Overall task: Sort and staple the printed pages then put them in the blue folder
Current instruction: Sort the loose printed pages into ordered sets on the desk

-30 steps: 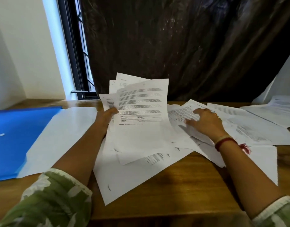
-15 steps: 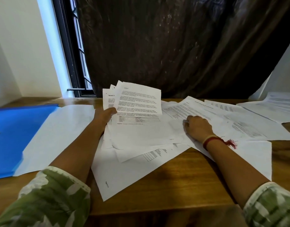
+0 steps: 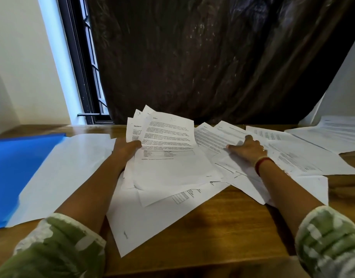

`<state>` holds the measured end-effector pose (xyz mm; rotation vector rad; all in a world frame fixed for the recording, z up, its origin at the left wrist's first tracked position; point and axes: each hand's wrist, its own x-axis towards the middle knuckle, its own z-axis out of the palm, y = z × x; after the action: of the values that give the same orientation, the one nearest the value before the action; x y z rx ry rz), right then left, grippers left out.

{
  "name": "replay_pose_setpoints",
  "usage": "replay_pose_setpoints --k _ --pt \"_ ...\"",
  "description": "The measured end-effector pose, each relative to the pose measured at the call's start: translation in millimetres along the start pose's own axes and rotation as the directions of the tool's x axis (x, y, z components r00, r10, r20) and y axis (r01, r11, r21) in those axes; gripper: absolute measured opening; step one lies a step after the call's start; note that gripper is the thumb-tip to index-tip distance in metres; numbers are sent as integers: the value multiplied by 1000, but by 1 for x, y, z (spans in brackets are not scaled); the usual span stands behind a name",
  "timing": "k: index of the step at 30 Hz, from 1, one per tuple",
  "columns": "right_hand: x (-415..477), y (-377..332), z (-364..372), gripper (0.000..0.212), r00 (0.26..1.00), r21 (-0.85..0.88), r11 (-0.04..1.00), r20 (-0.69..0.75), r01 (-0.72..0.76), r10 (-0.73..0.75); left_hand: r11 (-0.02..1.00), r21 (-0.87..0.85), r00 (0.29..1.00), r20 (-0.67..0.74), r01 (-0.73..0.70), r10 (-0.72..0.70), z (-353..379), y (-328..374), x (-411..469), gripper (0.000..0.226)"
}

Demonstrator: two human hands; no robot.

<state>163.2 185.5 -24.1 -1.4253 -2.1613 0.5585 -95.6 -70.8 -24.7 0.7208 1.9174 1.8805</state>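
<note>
We've got a wooden bench [image 3: 222,227], a dark curtain [image 3: 212,57] hanging behind it, a black-framed window [image 3: 86,77] left, beside a pale wall [image 3: 22,67].

My wooden table [image 3: 222,227] spans the lower frame, brown and faintly glossy. Behind it a dark, wrinkled curtain [image 3: 212,57] (shiny in places) fills most of the upper frame. At upper left, a black-framed window [image 3: 82,73] lets in pale daylight beside a cream wall [image 3: 22,67].

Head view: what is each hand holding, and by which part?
The left hand grips a sheaf of printed pages at its left edge. The right hand presses flat on loose pages, holding nothing.
</note>
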Motion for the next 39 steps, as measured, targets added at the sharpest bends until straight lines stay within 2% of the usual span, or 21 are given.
replay_pose_setpoints --k 3,6,8,11,13,14,15,16,17,19,22,23,25,26,27,28,30,32,34,36,39 --pt "12 -10 -9 87 992 -176 984 119 -20 41 1000 13 1000 -8 18 -18 1 -1 2 34" --pt "20 -17 -6 81 992 -202 979 124 23 2 1000 4 1000 12 15 -15 1 -1 7 37" --pt "19 -19 -1 76 997 -118 992 69 44 -36 1000 -15 1000 12 6 -6 2 -2 9 32" --pt "23 -17 13 77 995 286 953 -56 98 -86 997 -80 999 36 -18 21 1 -5 14 31" --pt "23 -19 14 96 999 628 777 -53 27 8 989 -143 996 73 -36 47 -3 -9 19 37" --pt "25 -21 13 100 997 782 622 -33 -18 70 984 -174 995 82 -42 57 -4 -9 20 39" --pt "25 -24 8 96 990 896 440 3 -65 140 979 -201 995 85 -42 60 -5 -10 22 42" --pt "25 -29 3 83 984 956 280 43 -90 171 975 -218 995 82 -40 59 -5 -9 21 43" --pt "26 -33 -3 65 985 975 210 35 -71 167 972 -234 996 75 -34 53 -5 -7 18 42" --pt "21 -42 -11 35 990 969 247 -60 27 128 960 -280 998 54 -15 31 -3 -4 16 37" --pt "6 -61 -14 9 989 944 295 -151 145 -1 938 -347 1000 5 28 -28 -1 -4 16 30" --pt "1 -68 -10 5 986 917 364 -160 164 -40 929 -368 999 2 44 -47 -2 -4 16 29" --pt "-9 -75 3 8 974 812 540 -155 222 -167 910 -407 997 25 75 -70 -4 -2 13 32" --pt "-14 -76 11 17 968 750 618 -124 235 -217 901 -425 996 40 92 -83 -6 -2 12 40" --pt "-18 -74 18 26 969 698 682 -68 217 -238 895 -434 994 48 106 -94 -8 -2 12 51" --pt "-21 -70 24 32 971 707 690 20 154 -238 889 -444 994 47 114 -103 -10 -3 12 58" --pt "-26 -63 26 30 952 785 619 188 1 -240 882 -457 993 38 114 -109 -11 -3 13 52" --pt "-22 -59 25 38 938 839 536 254 -92 -237 878 -462 992 33 122 -120 -11 -4 12 44" --pt "-17 -59 21 42 931 882 437 294 -176 -218 855 -507 994 53 109 -96 -11 -6 9 47" --pt "-12 -61 16 40 924 905 358 317 -228 -212 823 -562 996 68 78 -48 -14 -7 11 62" --pt "-11 -68 10 42 908 913 303 349 -274 -232 791 -609 994 108 58 10 -18 -10 23 90"
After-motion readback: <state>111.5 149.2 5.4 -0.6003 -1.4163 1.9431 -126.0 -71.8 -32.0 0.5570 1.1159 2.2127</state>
